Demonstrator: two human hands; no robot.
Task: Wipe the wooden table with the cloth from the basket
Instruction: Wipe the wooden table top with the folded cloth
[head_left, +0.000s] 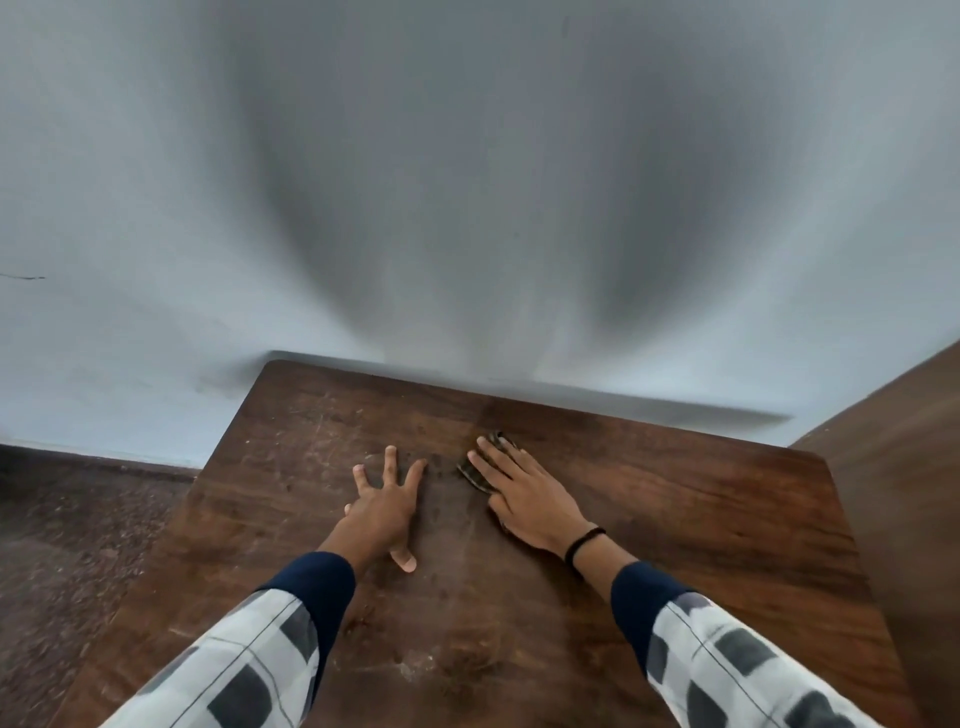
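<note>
In the head view, a dark wooden counter (675, 519) fills the lower half of the frame. Its top is scuffed and streaked with pale marks, and its far edge meets a pale grey-blue wall (467, 182) that takes up the whole upper half. Two arms reach in from the bottom edge, each in a checked grey-and-white sleeve (249, 660) with a navy cuff. The left grip (384, 506), a bare hand, lies palm down just left of the frame's centre. Its fingers are spread wide and straight, the thumb is stretched back toward the bottom of the frame, and it holds nothing. The right grip (524, 499) lies palm down just right of centre, near the left one but apart from it. Its fingers are straight and close together, laid flat on the cloth (475, 478) rather than curled round it. The cloth is a small dark, striped piece flattened against the counter. Most of it is hidden under this hand, and only an edge shows at the fingertips and along the hand's left side. A black band (584, 545) circles the right wrist. A speckled reddish-brown floor (78, 545) shows at the lower left, beyond the counter's left edge. A plain brown wooden surface (909, 467) rises along the right edge of the frame, and what it belongs to cannot be told.
</note>
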